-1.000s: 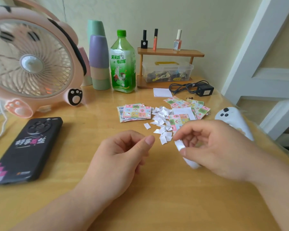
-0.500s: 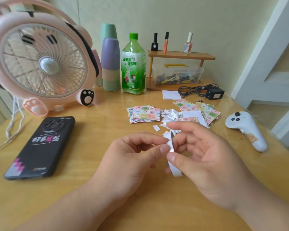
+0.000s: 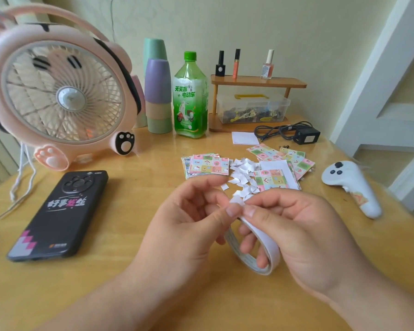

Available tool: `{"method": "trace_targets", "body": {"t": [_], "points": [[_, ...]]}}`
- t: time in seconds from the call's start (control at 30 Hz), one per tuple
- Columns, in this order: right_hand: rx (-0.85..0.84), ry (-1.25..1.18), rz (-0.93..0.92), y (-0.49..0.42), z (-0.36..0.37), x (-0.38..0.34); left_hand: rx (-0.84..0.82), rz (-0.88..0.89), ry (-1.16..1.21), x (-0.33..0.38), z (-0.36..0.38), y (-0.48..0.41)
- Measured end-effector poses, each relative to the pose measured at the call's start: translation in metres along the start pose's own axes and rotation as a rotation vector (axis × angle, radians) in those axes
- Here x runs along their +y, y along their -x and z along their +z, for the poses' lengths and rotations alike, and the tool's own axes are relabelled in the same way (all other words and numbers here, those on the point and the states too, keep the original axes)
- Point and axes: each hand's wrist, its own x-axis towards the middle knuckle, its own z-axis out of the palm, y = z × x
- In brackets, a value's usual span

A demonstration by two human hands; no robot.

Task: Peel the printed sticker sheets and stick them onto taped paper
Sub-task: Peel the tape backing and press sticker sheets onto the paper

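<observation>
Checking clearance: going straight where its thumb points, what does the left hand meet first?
The right hand; its thumb seems to touch the left hand at the white tape roll.

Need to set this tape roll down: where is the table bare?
Bare wood between the phone and the left hand, and between the right hand and the controller. Crowded behind the hands: sticker sheets, paper scraps.

Colourful sticker sheets (image 3: 208, 166) lie beside white scraps (image 3: 243, 172).
</observation>
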Motion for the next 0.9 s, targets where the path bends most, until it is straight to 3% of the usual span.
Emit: {"method": "trace_targets", "body": {"t": [0.47,0.9], "points": [[0.102,-0.155,0.107,0.005,0.016,-0.003,-0.055,-0.261,0.327,-0.003,0.011,0.005],[0.082,-0.091,0.079,0.005,0.015,-0.001,-0.106,-0.234,0.311,-0.002,0.011,0.007]]}}
